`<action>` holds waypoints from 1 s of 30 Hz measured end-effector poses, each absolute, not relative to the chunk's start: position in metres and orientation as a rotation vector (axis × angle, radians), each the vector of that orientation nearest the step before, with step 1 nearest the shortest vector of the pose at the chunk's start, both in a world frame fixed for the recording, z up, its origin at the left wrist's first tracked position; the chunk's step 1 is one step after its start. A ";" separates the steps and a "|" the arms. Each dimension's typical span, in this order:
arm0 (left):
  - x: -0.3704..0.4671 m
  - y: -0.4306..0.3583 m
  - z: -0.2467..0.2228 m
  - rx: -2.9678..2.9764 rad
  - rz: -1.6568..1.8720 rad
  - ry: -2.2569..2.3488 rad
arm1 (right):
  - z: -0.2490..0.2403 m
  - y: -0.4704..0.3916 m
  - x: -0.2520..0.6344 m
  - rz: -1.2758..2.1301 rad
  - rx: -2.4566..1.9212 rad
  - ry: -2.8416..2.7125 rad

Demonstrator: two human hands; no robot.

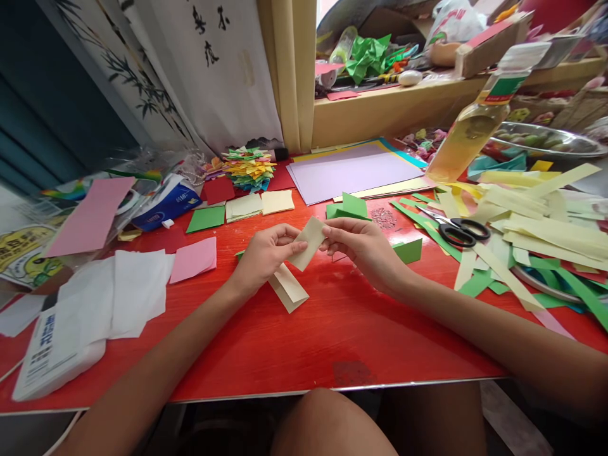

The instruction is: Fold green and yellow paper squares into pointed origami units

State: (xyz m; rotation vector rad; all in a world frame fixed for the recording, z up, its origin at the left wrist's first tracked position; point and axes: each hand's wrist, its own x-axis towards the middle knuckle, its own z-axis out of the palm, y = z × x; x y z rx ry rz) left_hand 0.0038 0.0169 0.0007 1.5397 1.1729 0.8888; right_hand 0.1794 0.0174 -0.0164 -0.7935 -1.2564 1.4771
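Observation:
Between my two hands, just above the red table (332,342), is a small cream piece of paper (308,244). My left hand (268,256) pinches its lower left edge between thumb and fingers. At its upper right corner, my right hand (358,246) grips it the same way. Below my left hand lies another cream paper, folded lengthwise (291,290), partly hidden by the fingers. Folded green papers (350,205) stand behind my right hand, and one more green folded piece (409,251) sits beside its wrist.
Black-handled scissors (458,233) rest among cream and green paper strips (546,237) at right. A bottle (468,136) stands behind them. Large lilac sheets (351,168) lie at the back. Pink squares (194,259), a green square (206,219) and white tissues (137,291) are at left.

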 end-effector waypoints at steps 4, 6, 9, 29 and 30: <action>0.004 0.016 0.001 1.618 0.848 1.154 | -0.015 0.017 0.180 1.418 -0.824 -1.317; 0.004 0.016 0.002 1.703 0.844 1.175 | -0.014 0.017 0.180 1.377 -0.852 -1.373; 0.004 0.015 0.003 1.784 0.889 1.219 | -0.013 0.016 0.179 1.359 -0.877 -1.481; 0.007 0.011 0.003 1.681 1.067 1.128 | -0.013 0.013 0.178 1.359 -0.900 -1.546; 0.007 0.011 0.003 1.678 1.065 1.142 | -0.013 0.013 0.178 1.354 -0.900 -1.546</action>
